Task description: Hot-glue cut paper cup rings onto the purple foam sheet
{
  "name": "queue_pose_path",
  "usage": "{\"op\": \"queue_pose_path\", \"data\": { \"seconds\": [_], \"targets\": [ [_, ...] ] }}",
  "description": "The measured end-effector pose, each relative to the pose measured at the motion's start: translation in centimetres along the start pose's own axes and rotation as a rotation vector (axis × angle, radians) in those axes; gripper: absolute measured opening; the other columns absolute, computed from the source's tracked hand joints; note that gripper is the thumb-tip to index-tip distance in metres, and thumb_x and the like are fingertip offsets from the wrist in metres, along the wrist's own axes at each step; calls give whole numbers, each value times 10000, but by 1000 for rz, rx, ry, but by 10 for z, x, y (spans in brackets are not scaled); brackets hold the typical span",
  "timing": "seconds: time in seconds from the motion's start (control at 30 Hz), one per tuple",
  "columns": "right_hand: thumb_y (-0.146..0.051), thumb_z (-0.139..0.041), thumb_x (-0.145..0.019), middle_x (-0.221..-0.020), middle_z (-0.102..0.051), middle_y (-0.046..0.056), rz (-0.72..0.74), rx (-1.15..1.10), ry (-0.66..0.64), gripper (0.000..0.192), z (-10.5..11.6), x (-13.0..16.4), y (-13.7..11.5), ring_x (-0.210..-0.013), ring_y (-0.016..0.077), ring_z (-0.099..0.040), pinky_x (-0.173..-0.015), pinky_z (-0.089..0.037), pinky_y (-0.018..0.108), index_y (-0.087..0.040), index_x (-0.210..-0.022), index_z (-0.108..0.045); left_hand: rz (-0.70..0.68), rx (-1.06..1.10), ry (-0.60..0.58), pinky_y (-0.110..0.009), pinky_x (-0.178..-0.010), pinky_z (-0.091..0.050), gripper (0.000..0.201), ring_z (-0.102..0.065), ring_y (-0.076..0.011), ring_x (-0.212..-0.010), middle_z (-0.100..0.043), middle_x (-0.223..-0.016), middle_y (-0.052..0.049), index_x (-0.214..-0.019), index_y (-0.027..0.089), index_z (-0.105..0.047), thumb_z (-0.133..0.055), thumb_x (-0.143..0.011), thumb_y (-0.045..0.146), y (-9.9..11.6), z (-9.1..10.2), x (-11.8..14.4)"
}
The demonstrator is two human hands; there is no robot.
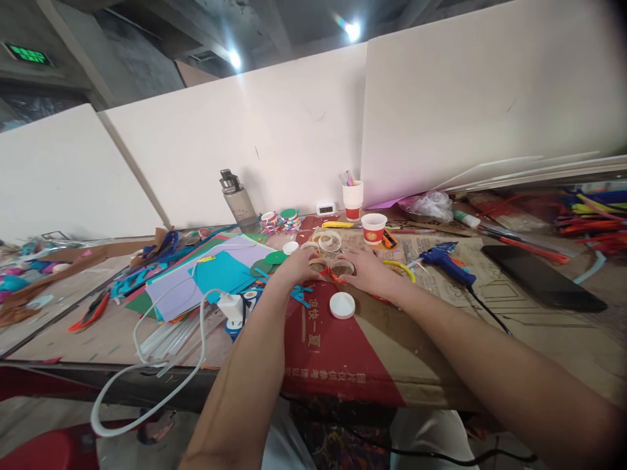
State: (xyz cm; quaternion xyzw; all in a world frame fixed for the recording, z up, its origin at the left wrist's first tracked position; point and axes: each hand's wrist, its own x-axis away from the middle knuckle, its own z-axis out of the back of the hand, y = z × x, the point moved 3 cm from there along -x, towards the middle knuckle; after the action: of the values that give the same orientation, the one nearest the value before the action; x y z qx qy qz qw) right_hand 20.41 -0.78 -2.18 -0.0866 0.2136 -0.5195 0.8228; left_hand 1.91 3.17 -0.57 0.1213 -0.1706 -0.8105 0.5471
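Your forearms [252, 365] stretch over the desk [105, 336]; your left hand [298, 266] pinches 1 paper ring [321, 271], your right hand [367, 269] a 2nd ring [336, 276], side by side between them, beyond a white lid [342, 305].

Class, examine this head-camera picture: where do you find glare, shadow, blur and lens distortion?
Head view, top: two ceiling lights flare with glare; head view, back: the bottle casts a soft shadow on the white panel; head view, far right: the coloured strips look smeared; head view, lower right: the right forearm looks stretched, probably by a wide lens.
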Motion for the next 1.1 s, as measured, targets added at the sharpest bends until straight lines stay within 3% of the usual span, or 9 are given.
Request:
{"op": "queue_pose_path", "data": {
  "seconds": [0.2,0.4,0.57,0.67,0.73,0.83,0.97,1.1],
  "targets": [
    [-389,-626,-843,-1249,-631,107,25,11,-14,358,1,1,0,-1144,359,-489,-908,-352,500,-251,-1170,-676,2,-66,-28,-345,-806,-494,504,-639,-303,-968,-704,-1053,-96,-1044,178,-694,-805,-567,297,1,-3,-2],
    [-366,-677,-807,-1313,-598,128,8,5,0,419,-1,3,1,-1197,408,-467,-928,-349,582,-243,-1207,-658,-11,-59,-2,-384,-947,-466,678,-591,-327,-1139,-628,-1284,-127,-1173,187,-651,-833,-533,316,1,-2,-3],
    [-312,-708,-764,-1239,-645,136,41,-60,54,412,1,1,2,-1166,375,-523,-948,-389,540,-207,-1161,-678,29,123,174,-355,-884,-494,520,-651,-269,-993,-706,-1125,-100,-1097,175,-679,-796,-610,313,7,10,-1],
    [-304,-682,-777,-1188,-673,118,57,-133,123,403,8,-1,5,-1100,308,-585,-928,-444,455,-198,-1165,-664,109,308,337,-307,-782,-502,289,-662,-208,-846,-732,-958,-83,-934,153,-696,-716,-731,359,9,16,0],
    [-296,-656,-795,-1176,-681,101,62,-186,186,389,15,-3,6,-1078,270,-606,-929,-460,413,-202,-1173,-647,167,473,363,-275,-686,-492,247,-653,-180,-763,-725,-848,-70,-827,152,-676,-674,-783,395,11,16,1],
    [-265,-650,-791,-1219,-665,98,66,-255,285,413,26,-3,3,-1105,243,-605,-956,-460,383,-188,-1195,-611,247,769,247,-235,-540,-453,367,-639,-150,-642,-705,-759,-76,-789,141,-642,-611,-837,504,16,8,1],
    [-264,-651,-775,-1176,-676,101,77,-317,362,401,33,0,-5,-1067,252,-621,-924,-480,404,-188,-1166,-597,246,1216,36,-217,-519,-460,455,-616,-123,-583,-682,-693,-76,-793,127,-656,-693,-760,580,30,-7,2],
    [-234,-654,-756,-1160,-676,97,95,-397,373,389,35,3,-10,-1045,258,-625,-921,-478,424,-199,-1138,-588,142,1411,-3,-197,-511,-466,391,-584,-89,-559,-672,-701,-45,-788,124,-662,-820,-666,461,39,-12,1]
  ]
}}
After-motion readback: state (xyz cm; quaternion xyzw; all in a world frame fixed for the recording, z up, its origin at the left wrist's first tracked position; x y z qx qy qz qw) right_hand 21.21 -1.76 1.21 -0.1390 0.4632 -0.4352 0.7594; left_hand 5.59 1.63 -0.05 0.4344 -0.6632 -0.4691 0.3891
